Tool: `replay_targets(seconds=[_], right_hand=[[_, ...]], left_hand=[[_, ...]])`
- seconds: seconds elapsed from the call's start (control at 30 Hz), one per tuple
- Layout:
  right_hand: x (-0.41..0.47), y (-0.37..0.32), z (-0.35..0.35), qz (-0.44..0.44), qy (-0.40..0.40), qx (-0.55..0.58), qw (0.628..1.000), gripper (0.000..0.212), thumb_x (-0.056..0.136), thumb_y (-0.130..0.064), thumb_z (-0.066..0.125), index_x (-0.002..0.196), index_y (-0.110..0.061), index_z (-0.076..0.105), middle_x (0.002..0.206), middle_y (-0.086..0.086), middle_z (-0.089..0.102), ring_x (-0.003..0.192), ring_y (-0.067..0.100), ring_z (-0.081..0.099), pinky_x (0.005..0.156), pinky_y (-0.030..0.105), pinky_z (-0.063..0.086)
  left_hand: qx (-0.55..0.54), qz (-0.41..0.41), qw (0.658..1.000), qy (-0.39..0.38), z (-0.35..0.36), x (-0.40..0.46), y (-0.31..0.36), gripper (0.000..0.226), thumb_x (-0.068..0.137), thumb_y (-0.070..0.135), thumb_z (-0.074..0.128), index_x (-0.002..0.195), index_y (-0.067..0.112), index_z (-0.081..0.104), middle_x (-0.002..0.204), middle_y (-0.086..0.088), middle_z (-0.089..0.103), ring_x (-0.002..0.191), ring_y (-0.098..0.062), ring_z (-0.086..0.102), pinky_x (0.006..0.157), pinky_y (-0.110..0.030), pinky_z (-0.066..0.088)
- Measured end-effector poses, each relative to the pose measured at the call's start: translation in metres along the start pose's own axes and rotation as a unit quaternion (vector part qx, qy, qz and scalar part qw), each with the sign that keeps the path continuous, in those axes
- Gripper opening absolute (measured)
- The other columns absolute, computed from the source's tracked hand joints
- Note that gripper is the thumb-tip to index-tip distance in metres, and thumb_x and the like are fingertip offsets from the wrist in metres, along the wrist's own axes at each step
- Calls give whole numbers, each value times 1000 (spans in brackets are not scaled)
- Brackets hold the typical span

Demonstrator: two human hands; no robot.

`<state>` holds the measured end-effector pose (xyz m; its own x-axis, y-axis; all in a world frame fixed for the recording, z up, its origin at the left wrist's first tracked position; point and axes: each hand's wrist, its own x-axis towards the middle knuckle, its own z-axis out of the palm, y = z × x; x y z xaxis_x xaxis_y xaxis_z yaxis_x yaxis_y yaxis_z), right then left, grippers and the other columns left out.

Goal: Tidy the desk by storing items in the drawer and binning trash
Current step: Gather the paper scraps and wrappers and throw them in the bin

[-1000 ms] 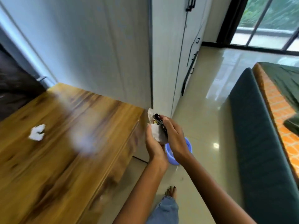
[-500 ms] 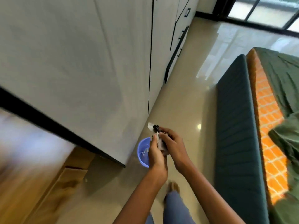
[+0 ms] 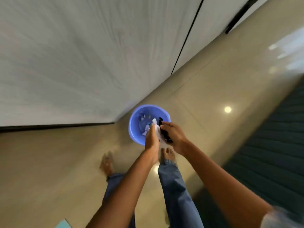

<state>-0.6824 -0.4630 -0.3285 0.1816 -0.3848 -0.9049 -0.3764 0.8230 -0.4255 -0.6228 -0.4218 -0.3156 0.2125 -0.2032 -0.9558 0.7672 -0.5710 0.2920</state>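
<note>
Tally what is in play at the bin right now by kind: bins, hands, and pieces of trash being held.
Blue plastic bins: 1, the blue bin on the floor.
Hands: 2, the left hand and the right hand, both over the bin.
Held trash: 2, the white crumpled paper in the left hand and the black wrapper in the right.
Total: 5.

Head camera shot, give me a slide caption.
Both hands, left and right, hold trash over a blue bin.
</note>
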Motion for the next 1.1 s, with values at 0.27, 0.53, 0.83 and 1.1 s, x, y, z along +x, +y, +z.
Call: replay_targets(seconds=[0.27,0.53,0.83,1.1], right_hand=[[109,32,-2,106,-1,-21,994,16,94,-22,48,81,-18,56,84,1,56,91,22,50,91,41,43],[96,35,9,101,16,-74,992,34,97,-18,46,129,-6,51,139,17,45,127,33,42,103,43,38],[-7,0,47,-17,-23,-119,993,23,94,-12,43,75,-16,55,76,2,57,73,15,51,64,21,43],[-127,-24,97,-175,-88,-169,966,16,95,-5,45,93,-14,57,73,-3,60,67,9,58,62,19,45]], left_hand=[[31,-12,997,73,-22,126,-21,59,98,54,24,128,14,55,110,0,61,75,-15,54,62,-20,44],[73,-8,995,74,-46,111,-19,53,99,47,34,138,12,43,143,-4,44,130,-23,42,102,-33,33],[12,46,998,49,-49,5,10,41,99,37,40,123,7,56,118,-8,60,97,-16,49,83,-28,35],[-69,169,982,55,-96,-117,27,27,93,24,50,68,21,61,78,2,60,85,-18,57,70,-25,42]])
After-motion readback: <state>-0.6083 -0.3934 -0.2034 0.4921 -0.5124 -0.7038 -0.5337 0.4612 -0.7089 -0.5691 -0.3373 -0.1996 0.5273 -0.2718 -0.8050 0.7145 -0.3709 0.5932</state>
